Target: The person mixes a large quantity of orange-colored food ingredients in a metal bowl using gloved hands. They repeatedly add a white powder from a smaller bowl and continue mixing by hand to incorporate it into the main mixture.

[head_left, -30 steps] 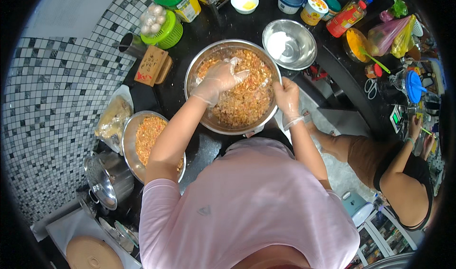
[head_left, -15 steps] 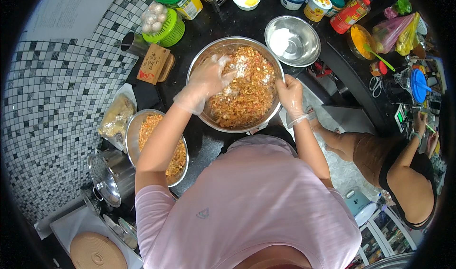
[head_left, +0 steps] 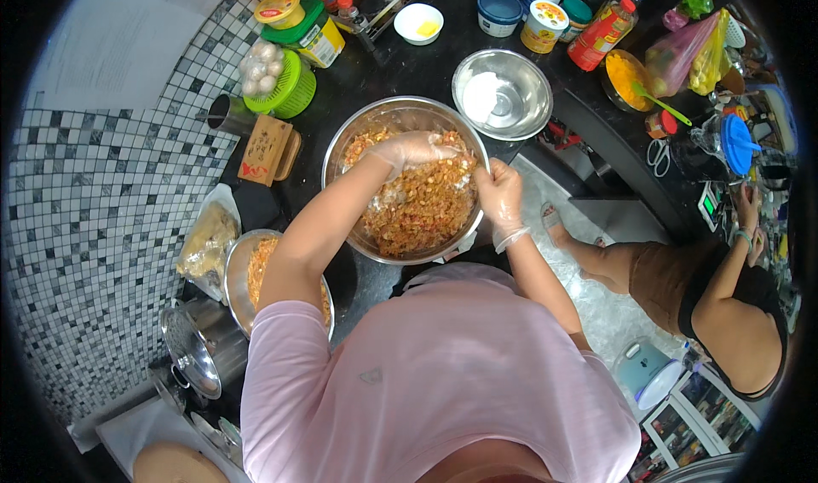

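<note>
Flanking mixing bowl (head_left: 388, 109): wooden block (head_left: 262, 150), basin (head_left: 521, 106)

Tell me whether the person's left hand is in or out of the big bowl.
In: the gloved left hand is inside the rim of the big bowl, touching the chopped mixture.
</note>
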The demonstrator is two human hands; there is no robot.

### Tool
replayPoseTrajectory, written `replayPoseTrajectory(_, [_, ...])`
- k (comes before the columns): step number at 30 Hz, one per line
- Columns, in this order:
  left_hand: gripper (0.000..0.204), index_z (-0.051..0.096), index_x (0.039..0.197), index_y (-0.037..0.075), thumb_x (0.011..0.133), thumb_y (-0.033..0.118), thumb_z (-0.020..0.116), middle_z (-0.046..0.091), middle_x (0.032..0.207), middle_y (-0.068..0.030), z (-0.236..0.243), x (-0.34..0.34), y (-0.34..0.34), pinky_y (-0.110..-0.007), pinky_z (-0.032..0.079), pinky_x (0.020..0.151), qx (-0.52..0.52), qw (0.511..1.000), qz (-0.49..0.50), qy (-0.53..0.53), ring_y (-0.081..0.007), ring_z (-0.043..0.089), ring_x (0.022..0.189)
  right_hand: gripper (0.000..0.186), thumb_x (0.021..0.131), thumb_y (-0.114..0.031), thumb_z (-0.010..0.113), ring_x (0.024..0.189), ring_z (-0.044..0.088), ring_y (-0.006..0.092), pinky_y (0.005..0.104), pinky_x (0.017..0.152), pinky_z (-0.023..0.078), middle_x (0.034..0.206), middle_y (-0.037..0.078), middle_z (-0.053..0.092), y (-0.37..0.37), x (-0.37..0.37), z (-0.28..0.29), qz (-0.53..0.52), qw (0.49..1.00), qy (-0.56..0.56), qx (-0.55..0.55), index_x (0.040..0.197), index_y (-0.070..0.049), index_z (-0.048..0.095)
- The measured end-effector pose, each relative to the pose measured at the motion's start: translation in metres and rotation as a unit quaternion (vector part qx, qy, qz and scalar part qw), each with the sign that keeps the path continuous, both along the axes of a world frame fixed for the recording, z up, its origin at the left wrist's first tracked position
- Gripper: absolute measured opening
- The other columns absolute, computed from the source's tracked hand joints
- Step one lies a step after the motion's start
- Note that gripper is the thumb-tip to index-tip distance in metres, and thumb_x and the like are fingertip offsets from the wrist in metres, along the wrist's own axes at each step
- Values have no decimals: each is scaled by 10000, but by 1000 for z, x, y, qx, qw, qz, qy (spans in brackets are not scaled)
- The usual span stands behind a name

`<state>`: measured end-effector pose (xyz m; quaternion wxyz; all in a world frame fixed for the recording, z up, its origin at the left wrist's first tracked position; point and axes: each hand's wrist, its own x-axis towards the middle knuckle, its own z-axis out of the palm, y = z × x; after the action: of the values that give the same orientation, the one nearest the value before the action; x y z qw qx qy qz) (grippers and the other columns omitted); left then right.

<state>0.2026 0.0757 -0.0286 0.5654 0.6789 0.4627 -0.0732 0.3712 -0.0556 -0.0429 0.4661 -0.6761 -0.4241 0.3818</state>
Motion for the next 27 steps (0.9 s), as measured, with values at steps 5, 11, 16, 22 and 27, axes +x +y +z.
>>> replayPoseTrajectory(5, [557,575,1246,36,846,417,647,610,1232,-168,65,-20,-30,-361,415,986,78,995,-62,-1,-278,561,1155,205,792,-110,569,519,369,105,360,496,378,540,158,415,0,1,13,19,999,-36,26,648,20,501])
replayPoseTrajectory(11, [674,450,1367,72,855,482,599,412,1391,-251,72,-57,-80,-438,331,1087,294,921,-179,180,-398,362,1320,217,791,-134,568,509,348,120,355,496,371,529,133,401,1,-2,-1,18,1000,3,17,646,14,502])
replayPoseTrajectory(16, [624,496,1331,64,857,449,628,430,1377,-231,95,-67,-100,-422,358,1062,319,932,-122,124,-363,415,1282,255,794,-173,578,490,377,119,358,490,367,515,119,410,3,4,-17,16,1000,8,2,633,14,510])
replayPoseTrajectory(22, [551,544,1254,38,799,294,719,539,1289,-216,116,-71,-62,-375,460,961,189,968,115,116,-327,578,1114,275,820,-189,590,488,392,172,387,486,349,543,181,438,1,6,14,41,992,-95,77,660,22,517])
replayPoseTrajectory(27, [682,537,1306,97,854,609,526,524,1341,-186,51,-68,-23,-405,367,1043,249,949,64,180,-332,478,1246,267,781,-129,608,498,389,135,382,462,349,512,143,487,4,5,4,46,995,-40,75,592,19,491])
